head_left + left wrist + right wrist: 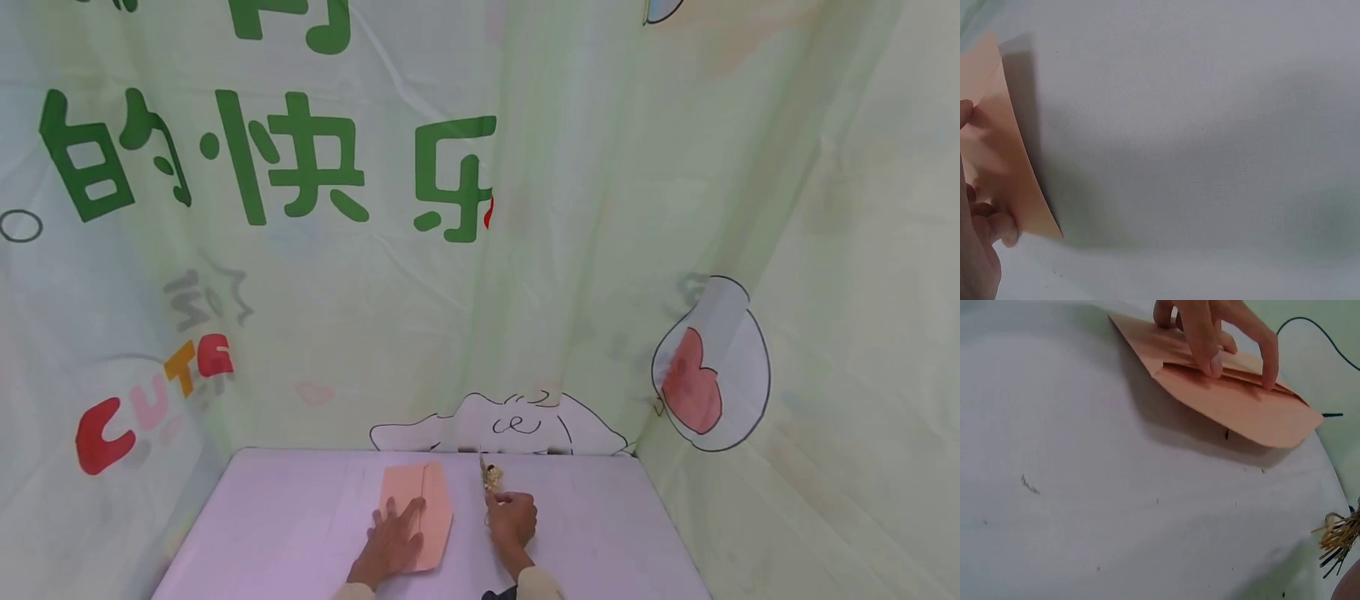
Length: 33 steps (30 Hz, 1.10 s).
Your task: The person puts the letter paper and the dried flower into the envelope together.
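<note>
A salmon-pink paper envelope [437,521] lies on the table, its edges standing a little off the surface. My left hand [393,537] rests on it with fingers spread; in the right wrist view, fingertips [1213,365] touch the paper along the flap's fold. To the right of the envelope, my right hand [513,518] pinches a small bundle of dried stems [492,477] between thumb and fingers. The straw-coloured and dark ends of this bundle [1339,536] show at the right edge of the right wrist view. Most of the right hand is outside that view.
The pale tabletop [300,517] carries small dark crumbs [1030,485]. Behind and beside it hang pale green curtains [585,250] with printed writing and drawings. A dark sleeve or strap [501,593] shows by the right wrist.
</note>
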### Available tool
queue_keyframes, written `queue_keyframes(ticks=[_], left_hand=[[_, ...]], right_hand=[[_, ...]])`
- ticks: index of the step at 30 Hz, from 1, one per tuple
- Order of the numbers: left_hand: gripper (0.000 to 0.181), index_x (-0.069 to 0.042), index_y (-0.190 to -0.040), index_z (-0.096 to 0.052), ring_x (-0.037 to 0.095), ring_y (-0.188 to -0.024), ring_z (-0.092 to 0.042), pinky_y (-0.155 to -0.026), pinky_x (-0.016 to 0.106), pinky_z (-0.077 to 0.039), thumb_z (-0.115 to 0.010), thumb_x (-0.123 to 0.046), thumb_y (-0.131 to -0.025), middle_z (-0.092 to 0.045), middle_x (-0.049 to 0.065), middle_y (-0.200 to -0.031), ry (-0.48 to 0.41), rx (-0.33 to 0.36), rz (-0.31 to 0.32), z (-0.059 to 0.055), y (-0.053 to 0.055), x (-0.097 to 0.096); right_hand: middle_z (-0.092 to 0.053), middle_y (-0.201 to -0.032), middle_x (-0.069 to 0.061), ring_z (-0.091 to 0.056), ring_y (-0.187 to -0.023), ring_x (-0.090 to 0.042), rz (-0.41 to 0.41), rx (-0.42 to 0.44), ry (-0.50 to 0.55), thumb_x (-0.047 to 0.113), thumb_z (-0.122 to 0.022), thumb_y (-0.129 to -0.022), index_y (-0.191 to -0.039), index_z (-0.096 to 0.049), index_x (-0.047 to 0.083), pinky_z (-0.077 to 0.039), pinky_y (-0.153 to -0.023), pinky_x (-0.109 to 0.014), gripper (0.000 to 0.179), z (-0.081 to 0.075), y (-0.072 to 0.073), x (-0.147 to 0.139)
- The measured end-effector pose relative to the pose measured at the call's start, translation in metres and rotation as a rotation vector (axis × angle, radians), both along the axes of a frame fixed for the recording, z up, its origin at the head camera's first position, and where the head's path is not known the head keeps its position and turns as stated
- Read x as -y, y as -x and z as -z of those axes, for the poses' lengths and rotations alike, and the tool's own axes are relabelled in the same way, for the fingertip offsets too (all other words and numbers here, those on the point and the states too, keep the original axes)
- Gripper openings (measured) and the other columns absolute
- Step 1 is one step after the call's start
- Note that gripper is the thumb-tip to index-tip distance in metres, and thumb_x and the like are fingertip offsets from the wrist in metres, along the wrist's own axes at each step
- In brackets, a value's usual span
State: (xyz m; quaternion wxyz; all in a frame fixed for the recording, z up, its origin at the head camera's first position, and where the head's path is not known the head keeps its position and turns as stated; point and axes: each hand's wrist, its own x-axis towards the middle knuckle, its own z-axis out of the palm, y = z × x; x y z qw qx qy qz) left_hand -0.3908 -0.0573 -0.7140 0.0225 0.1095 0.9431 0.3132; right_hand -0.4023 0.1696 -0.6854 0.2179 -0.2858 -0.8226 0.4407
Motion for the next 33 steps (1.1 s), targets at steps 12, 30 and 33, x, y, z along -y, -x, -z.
queue_keyframes(ticks=[12,30,33], left_hand=[[0.052,-0.024,-0.148,-0.056,0.075,-0.133,-0.045,-0.098,0.089,-0.040,-0.069,-0.024,-0.098,-0.041,0.047,-0.156,0.005,0.010,-0.022,-0.004,0.002,0.006],[0.057,-0.025,-0.152,-0.054,0.071,-0.133,-0.049,-0.094,0.083,-0.047,-0.072,-0.030,-0.098,-0.043,0.045,-0.157,0.049,0.000,0.001,0.005,0.004,0.001],[0.056,-0.026,-0.151,-0.054,0.068,-0.129,-0.052,-0.091,0.080,-0.049,-0.073,-0.029,-0.098,-0.045,0.043,-0.155,0.058,-0.021,0.006,0.006,0.004,0.002]], right_hand=[[-0.075,-0.072,-0.006,-0.060,-0.066,-0.019,-0.086,-0.039,0.043,0.013,-0.090,-0.081,-0.077,-0.082,0.005,-0.046,-0.063,-0.038,0.012,-0.002,0.009,0.069],[-0.070,-0.064,-0.003,-0.061,-0.060,-0.018,-0.104,0.064,-0.009,0.006,-0.090,-0.074,-0.071,-0.074,0.007,-0.052,-0.064,-0.041,0.016,0.028,0.005,0.089],[-0.069,-0.066,-0.003,-0.061,-0.061,-0.018,-0.115,0.087,-0.034,0.006,-0.090,-0.075,-0.072,-0.073,0.008,-0.053,-0.065,-0.042,0.017,0.031,0.006,0.090]])
